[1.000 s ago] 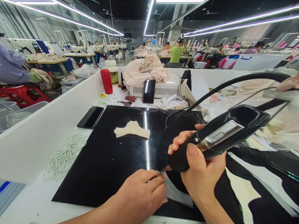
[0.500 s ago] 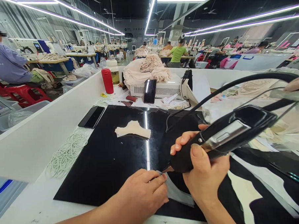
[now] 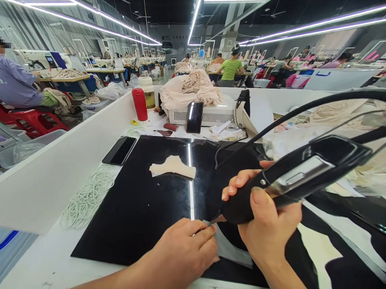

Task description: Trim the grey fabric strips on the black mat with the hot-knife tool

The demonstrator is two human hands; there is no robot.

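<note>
My right hand (image 3: 266, 228) is wrapped round a black corded hot knife (image 3: 303, 172) with a silver side panel. Its narrow tip points down and left, close by the fingertips of my left hand (image 3: 187, 246). Those fingers are closed and press on one end of a translucent grey curved piece (image 3: 231, 244), which lies on a black cutting board (image 3: 125, 226). Part of that piece is hidden under my fingers. Farther up the board lies a cream fabric piece (image 3: 173, 165). To the right is another cream piece (image 3: 318, 248), beside a long translucent strip (image 3: 352, 228).
Pale green cord (image 3: 88, 195) lies in a tangle beside a flat phone (image 3: 119, 150) at left. Behind the board are an upright phone (image 3: 194, 117), a red bottle (image 3: 139, 104) and a white machine (image 3: 218, 109) heaped with fabric. The knife's cable (image 3: 286, 116) arcs to the right.
My right hand and the hot knife have shifted slightly right, the knife's back end most. My left hand stays almost where it was on the translucent piece. The whole view has moved a little.
</note>
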